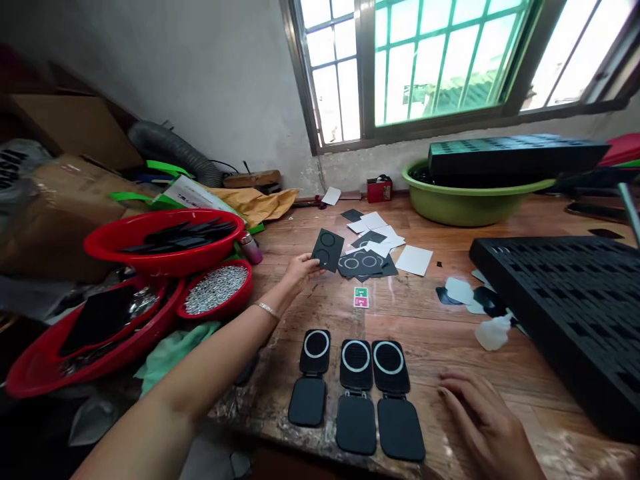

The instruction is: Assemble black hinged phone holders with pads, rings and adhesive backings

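Observation:
Between the thumb and fingers of my left hand (301,270) is a black card with two ring outlines (329,249), held up at the left edge of a pile of black and white cards (367,265). My right hand (483,420) rests on the table at the lower right, fingers loosely bent and apart, holding nothing. To its left lie three unfolded black hinged holders, the right one (401,428), the middle one (356,425) and the left one (307,402). Each has a white ring on its upper plate. Beyond them lies a small green and pink packet (361,297).
Red basins (163,263) at the left hold black pieces and small silver parts (216,290). A large black slotted block (560,320) and a white bottle (494,332) stand at the right. Behind is a green basin (465,203) with another block across it.

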A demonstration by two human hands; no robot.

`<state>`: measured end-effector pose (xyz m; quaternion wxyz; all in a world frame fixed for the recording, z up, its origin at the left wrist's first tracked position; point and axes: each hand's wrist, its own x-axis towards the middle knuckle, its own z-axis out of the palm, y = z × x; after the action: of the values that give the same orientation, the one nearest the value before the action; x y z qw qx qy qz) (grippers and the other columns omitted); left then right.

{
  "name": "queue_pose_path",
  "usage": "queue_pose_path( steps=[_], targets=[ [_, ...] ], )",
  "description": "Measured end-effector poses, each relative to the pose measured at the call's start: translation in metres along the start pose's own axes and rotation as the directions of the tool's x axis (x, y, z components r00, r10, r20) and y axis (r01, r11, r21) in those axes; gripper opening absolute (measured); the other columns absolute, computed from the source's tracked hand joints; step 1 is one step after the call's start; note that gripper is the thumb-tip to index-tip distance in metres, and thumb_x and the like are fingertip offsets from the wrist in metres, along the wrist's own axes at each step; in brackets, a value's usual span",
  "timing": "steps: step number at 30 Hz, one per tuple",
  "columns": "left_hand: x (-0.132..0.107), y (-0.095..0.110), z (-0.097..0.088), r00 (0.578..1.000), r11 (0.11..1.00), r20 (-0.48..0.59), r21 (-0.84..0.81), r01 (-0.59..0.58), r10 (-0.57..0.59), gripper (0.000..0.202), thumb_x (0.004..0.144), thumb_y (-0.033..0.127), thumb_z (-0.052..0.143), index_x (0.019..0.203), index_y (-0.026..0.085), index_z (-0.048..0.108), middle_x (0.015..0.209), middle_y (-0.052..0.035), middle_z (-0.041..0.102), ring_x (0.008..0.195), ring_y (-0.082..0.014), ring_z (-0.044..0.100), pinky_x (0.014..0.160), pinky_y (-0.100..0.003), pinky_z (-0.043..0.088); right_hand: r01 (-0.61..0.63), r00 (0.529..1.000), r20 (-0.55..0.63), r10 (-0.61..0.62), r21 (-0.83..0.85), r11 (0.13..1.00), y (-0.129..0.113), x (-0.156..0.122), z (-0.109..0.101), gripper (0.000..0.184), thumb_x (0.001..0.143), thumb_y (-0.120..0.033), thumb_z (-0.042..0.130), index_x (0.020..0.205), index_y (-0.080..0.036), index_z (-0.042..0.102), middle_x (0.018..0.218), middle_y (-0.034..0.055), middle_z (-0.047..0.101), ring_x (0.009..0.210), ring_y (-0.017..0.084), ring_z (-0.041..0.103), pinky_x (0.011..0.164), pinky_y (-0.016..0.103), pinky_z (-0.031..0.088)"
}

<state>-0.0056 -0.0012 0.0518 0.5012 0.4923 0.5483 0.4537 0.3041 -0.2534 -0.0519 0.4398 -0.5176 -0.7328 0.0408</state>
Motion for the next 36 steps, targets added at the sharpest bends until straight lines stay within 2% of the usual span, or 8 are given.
queue_pose_path(
  steps=[6,11,14,18,22,26,30,36],
  targets=[
    [-0.095,-0.016,-0.033,0.994,0.963,0.087,-0.259,0.081,-0.06,0.025,0.069,0.011,0.074,0.087,0.012,0.057,0.089,-0.0038,0.064,0.075,-0.0124,0.063,0.077,-0.031,0.055,0.112,0.994,0.012,-0.112,0.023,0.993,-0.016,0.018,-0.006,0.013,0.093,-0.022,0.053,0.104,-0.018,0.058,0.105,0.0028,0.059,0.1,0.013,0.055,0.09,0.023,0.043],
    [-0.161,-0.022,-0.016,0.976,0.949,0.205,-0.284,0.136,-0.078,0.041,0.065,0.017,0.078,0.103,0.012,0.063,0.093,-0.0068,0.066,0.074,-0.0141,0.063,0.068,-0.026,0.054,0.319,0.948,-0.026,-0.318,0.121,0.94,-0.079,0.083,0.011,0.022,0.089,-0.009,0.055,0.109,-0.017,0.06,0.11,0.0051,0.058,0.109,0.017,0.05,0.096,0.032,0.043],
    [-0.181,-0.02,-0.004,0.965,0.947,0.257,-0.296,0.122,-0.044,0.04,0.068,0.018,0.076,0.106,0.013,0.064,0.091,-0.0062,0.067,0.076,-0.014,0.062,0.069,-0.026,0.053,0.326,0.945,-0.032,-0.325,0.104,0.94,-0.108,0.117,0.033,0.025,0.089,-0.014,0.058,0.114,-0.014,0.06,0.114,0.0079,0.057,0.112,0.022,0.047,0.097,0.038,0.042],
    [-0.196,-0.013,-0.001,0.968,0.96,0.247,-0.278,0.023,0.048,0.034,0.071,0.018,0.073,0.103,0.013,0.065,0.09,-0.0045,0.066,0.077,-0.0121,0.058,0.071,-0.023,0.049,0.168,0.971,0.13,-0.199,0.214,0.962,-0.119,0.139,0.054,0.017,0.086,-0.018,0.062,0.102,-0.015,0.064,0.099,0.0048,0.06,0.097,0.019,0.054,0.084,0.034,0.046],
    [-0.201,-0.007,-0.008,0.97,0.977,0.23,-0.212,-0.024,0.074,0.026,0.075,0.029,0.071,0.093,0.011,0.065,0.084,-0.003,0.062,0.078,-0.0115,0.055,0.072,-0.02,0.044,-0.008,0.944,0.317,-0.09,0.297,0.955,-0.121,0.141,0.058,0.006,0.083,-0.014,0.064,0.085,-0.019,0.062,0.081,-0.0027,0.061,0.075,0.012,0.057,0.067,0.025,0.045],
    [-0.194,-0.005,-0.009,0.986,0.979,0.165,-0.2,0.037,-0.004,0.043,0.081,0.053,0.059,0.069,0.012,0.053,0.064,0.0021,0.046,0.06,-0.0068,0.041,0.055,-0.017,0.033,0.222,0.927,0.265,-0.265,0.182,0.958,-0.124,0.136,0.064,0.016,0.087,-0.013,0.059,0.101,-0.02,0.062,0.093,0.0007,0.061,0.087,0.015,0.056,0.078,0.029,0.045],
    [-0.183,-0.005,-0.008,0.987,0.967,0.124,-0.22,0.127,-0.101,0.039,0.07,0.044,0.068,0.062,0.014,0.044,0.058,0.0051,0.038,0.052,-0.0051,0.034,0.048,-0.017,0.026,0.491,0.863,0.149,-0.482,-0.024,0.871,-0.126,0.131,0.071,0.02,0.092,-0.014,0.05,0.109,-0.015,0.061,0.102,0.0068,0.06,0.098,0.022,0.052,0.088,0.038,0.041],
    [-0.179,-0.007,-0.011,0.964,0.93,0.181,-0.279,0.24,-0.194,0.036,0.067,0.039,0.067,0.065,0.017,0.038,0.056,0.0058,0.042,0.045,-0.0052,0.041,0.046,-0.017,0.032,0.621,0.783,0.107,-0.613,-0.064,0.781,-0.116,0.126,0.076,0.027,0.093,-0.011,0.048,0.117,-0.014,0.059,0.11,0.0098,0.057,0.106,0.026,0.048,0.091,0.044,0.037]
  ],
)
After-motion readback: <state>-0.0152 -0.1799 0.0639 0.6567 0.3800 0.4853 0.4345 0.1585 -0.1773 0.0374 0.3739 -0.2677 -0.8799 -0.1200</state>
